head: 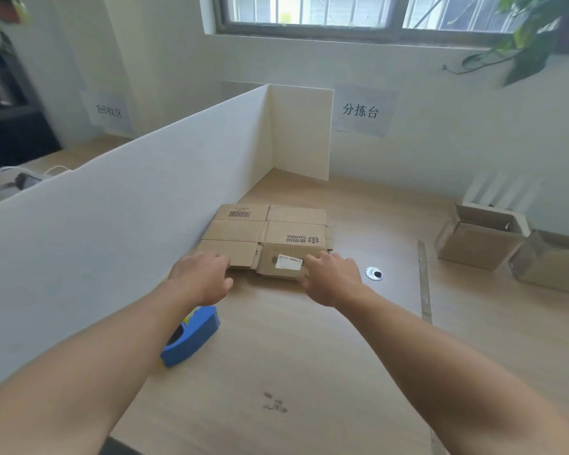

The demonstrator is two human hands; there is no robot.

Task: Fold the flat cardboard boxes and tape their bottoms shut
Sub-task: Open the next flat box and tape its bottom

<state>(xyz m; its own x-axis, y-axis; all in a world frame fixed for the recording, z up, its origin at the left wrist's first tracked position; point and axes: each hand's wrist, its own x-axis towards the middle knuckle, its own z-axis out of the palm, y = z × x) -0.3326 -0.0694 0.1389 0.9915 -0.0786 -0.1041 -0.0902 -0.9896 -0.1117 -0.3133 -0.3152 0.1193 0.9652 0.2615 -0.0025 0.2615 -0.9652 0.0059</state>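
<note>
Currently left hand (199, 277) and right hand (330, 279) each pinch the near flap edge of the flat cardboard box (266, 234); lift both corners evenly so it opens square; box lies on the surface (309, 356), divider (128, 208) at its 9 o'clock; flaps point 6 and 12, long axis seemingly likewise.

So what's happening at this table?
A person is taking hold of a flat brown cardboard box on the wooden table: left hand and right hand pinch its near edge. It is not yet folded. A blue tape dispenser lies by the left forearm; two open cardboard boxes stand at right.
</note>
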